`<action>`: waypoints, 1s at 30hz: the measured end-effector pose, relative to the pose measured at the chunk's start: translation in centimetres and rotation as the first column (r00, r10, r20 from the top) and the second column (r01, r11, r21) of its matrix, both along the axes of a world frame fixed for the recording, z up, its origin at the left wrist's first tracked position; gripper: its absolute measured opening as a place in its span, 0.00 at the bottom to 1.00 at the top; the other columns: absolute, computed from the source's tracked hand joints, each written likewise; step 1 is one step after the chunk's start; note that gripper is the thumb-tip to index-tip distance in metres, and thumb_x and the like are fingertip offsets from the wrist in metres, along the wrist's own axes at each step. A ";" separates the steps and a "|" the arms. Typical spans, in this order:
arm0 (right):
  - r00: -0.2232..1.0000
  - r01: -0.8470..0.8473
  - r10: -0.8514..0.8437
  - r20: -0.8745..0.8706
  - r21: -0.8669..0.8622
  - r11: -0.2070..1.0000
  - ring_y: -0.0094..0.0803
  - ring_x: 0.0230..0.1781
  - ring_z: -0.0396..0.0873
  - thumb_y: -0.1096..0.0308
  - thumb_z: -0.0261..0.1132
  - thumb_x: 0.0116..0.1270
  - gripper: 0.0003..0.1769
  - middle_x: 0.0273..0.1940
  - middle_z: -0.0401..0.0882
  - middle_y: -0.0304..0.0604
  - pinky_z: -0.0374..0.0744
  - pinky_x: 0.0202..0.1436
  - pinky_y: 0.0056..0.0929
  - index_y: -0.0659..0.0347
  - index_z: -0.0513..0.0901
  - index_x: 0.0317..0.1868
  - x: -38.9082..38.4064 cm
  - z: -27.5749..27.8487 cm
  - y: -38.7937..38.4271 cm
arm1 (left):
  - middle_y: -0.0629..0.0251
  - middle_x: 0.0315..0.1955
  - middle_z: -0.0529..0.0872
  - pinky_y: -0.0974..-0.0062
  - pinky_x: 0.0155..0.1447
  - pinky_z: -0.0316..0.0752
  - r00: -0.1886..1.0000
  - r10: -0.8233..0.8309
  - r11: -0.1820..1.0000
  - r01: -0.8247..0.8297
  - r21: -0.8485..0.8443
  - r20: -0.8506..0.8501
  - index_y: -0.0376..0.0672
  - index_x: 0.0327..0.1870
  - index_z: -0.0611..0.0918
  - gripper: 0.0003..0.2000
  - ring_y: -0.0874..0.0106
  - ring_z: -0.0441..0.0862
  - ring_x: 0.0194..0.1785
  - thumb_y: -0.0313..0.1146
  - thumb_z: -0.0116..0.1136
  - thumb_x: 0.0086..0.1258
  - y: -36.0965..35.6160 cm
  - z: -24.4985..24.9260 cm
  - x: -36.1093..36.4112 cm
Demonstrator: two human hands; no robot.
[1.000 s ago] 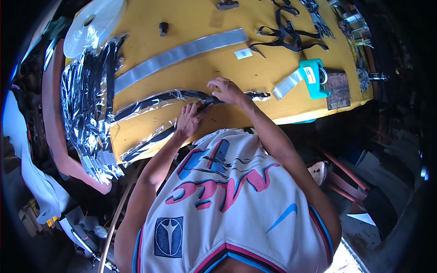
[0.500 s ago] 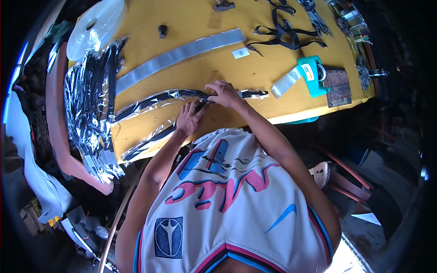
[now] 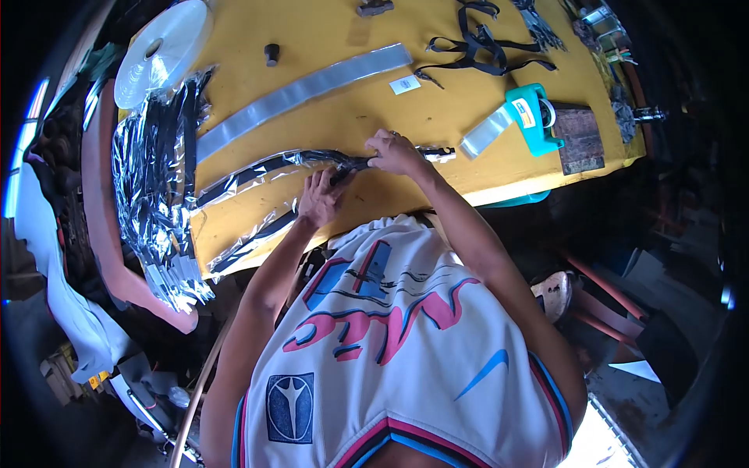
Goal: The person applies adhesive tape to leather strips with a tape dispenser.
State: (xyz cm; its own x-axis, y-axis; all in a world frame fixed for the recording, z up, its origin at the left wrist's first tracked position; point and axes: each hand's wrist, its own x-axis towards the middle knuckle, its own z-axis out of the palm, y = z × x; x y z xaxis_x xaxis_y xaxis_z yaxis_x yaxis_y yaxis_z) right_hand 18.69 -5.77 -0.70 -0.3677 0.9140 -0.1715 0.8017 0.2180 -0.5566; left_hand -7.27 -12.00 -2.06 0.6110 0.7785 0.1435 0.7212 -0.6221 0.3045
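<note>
A black strap (image 3: 355, 164), part of it inside a clear plastic sleeve (image 3: 271, 168), lies along the near side of the yellow table. My left hand (image 3: 320, 199) is closed on a dark bunched part of it, with the fingertips partly hidden. Just to the right, my right hand (image 3: 396, 156) pinches the same strap, leaving a short bare stretch between the hands. Beyond my right wrist the strap's end (image 3: 437, 153) sticks out, with pale and dark bits. Another sleeved strap length (image 3: 257, 240) runs below my left forearm toward the table edge.
Sleeved black straps (image 3: 156, 187) are piled at left, below a plastic roll (image 3: 152, 51). A clear flat strip (image 3: 304, 86) crosses the yellow table (image 3: 343, 109). At right are a teal tape dispenser (image 3: 534, 121) and a dark plate (image 3: 580, 140); a black harness (image 3: 484, 51) and hammer head (image 3: 375, 8) lie farther back.
My right hand has slid rightward along the strap and my left hand has shifted slightly left. The gap between them is wider, with more black strap showing. The camera view has shifted a little.
</note>
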 end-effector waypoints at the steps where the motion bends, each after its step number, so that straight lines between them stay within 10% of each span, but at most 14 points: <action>1: 1.000 -0.002 0.002 0.002 0.001 1.000 0.44 0.52 0.82 0.58 0.74 0.61 0.19 0.47 0.81 0.46 0.79 0.60 0.42 0.55 0.84 0.50 0.0 0.0 -0.1 | 0.56 0.59 0.75 0.55 0.63 0.71 1.000 0.001 1.000 -0.001 0.007 0.005 0.67 0.73 0.77 0.32 0.57 0.75 0.60 0.34 0.64 0.64 0.0 0.0 0.0; 16: 0.981 -0.063 -0.006 -0.196 -0.343 0.937 0.46 0.50 0.82 0.61 0.73 0.61 0.17 0.45 0.83 0.47 0.79 0.55 0.42 0.57 0.83 0.48 -1.6 0.7 1.9 | 0.56 0.59 0.74 0.54 0.61 0.72 0.999 -0.002 0.999 0.001 0.037 0.033 0.66 0.72 0.77 0.31 0.55 0.74 0.60 0.36 0.65 0.64 -0.1 -0.4 -0.2; 21: 0.994 -0.014 0.020 -0.106 0.063 0.998 0.50 0.52 0.82 0.54 0.73 0.60 0.22 0.48 0.83 0.49 0.78 0.58 0.48 0.51 0.83 0.53 -2.5 -0.7 1.3 | 0.57 0.58 0.74 0.54 0.59 0.72 0.997 -0.018 0.995 0.011 0.096 0.073 0.65 0.72 0.77 0.31 0.56 0.74 0.58 0.37 0.66 0.64 0.1 -0.6 -0.3; 30: 0.985 0.087 -0.052 -0.165 0.216 0.973 0.49 0.51 0.81 0.62 0.68 0.66 0.12 0.47 0.81 0.47 0.77 0.57 0.49 0.53 0.82 0.49 -2.4 -0.5 0.2 | 0.56 0.59 0.74 0.55 0.61 0.71 1.000 -0.011 0.999 0.010 0.041 0.011 0.65 0.72 0.77 0.32 0.55 0.73 0.60 0.36 0.66 0.63 0.1 -0.6 -0.2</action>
